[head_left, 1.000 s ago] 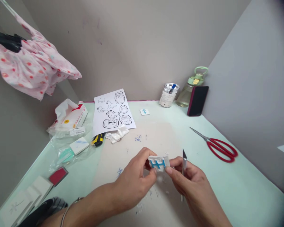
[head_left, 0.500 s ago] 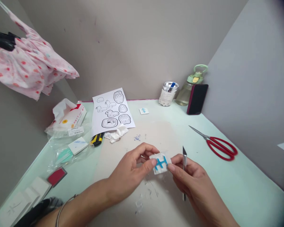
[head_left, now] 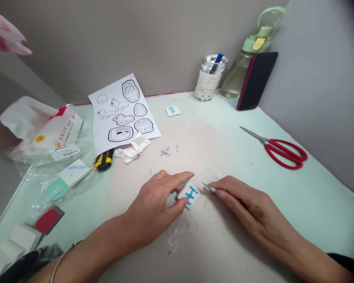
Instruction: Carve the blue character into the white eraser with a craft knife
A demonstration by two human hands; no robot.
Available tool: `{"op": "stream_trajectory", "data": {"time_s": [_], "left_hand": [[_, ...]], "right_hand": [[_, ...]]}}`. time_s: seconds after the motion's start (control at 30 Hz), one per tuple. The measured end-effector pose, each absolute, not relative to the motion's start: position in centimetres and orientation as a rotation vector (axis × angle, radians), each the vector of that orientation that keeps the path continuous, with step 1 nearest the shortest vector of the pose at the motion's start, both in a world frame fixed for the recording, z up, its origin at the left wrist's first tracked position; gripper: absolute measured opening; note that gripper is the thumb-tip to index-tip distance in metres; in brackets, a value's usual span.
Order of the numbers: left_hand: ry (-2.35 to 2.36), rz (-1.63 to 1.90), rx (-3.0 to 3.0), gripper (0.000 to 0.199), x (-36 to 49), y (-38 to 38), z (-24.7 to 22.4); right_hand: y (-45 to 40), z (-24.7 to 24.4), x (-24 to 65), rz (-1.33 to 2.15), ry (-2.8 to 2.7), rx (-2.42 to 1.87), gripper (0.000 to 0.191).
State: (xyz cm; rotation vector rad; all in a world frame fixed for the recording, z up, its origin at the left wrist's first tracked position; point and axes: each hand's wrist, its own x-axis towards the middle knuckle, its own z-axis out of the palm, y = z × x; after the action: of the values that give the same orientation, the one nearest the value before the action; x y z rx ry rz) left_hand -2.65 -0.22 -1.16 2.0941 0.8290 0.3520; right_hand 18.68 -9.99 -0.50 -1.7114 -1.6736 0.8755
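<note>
My left hand (head_left: 156, 202) grips a small white carving block (head_left: 196, 196) with a raised blue character on top, thumb on the near side and fingers on the far side. The block is low over the beige mat. In my right hand (head_left: 247, 206) a craft knife (head_left: 210, 188) is held like a pen, its blade pointing left toward the block with a small gap between them. Most of the knife's handle is hidden by my fingers. Thin white shavings (head_left: 174, 243) lie on the mat below the block.
Red-handled scissors (head_left: 286, 153) lie at right. Behind stand a phone (head_left: 257, 81), a water bottle (head_left: 233, 74) and a pen jar (head_left: 208, 82). A second carved block (head_left: 172, 111), a printed sheet (head_left: 106, 127), crumpled tissue (head_left: 133, 148), yellow-black cutter (head_left: 104, 160) and red ink pad (head_left: 49, 220) are around.
The block has been lowered toward the mat and turned. My right hand has let go of the block, moved slightly right and swung the knife from upright to pointing left. The view has tilted down.
</note>
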Motion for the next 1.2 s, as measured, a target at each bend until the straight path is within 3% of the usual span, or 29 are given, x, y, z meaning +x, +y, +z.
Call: {"op": "stream_trajectory", "data": {"time_s": [0.27,1.2], "left_hand": [[0.755,0.199,2.092,0.046,-3.0,0.8,-0.7],[0.751,0.317,2.124,0.038,-3.2,0.1,-2.1]], "right_hand": [[-11.1,-1.4,18.7,0.479,-2.024,-1.617,0.030],[-12.4,-1.9,18.8,0.115,-2.375,-1.684,0.037]]}}
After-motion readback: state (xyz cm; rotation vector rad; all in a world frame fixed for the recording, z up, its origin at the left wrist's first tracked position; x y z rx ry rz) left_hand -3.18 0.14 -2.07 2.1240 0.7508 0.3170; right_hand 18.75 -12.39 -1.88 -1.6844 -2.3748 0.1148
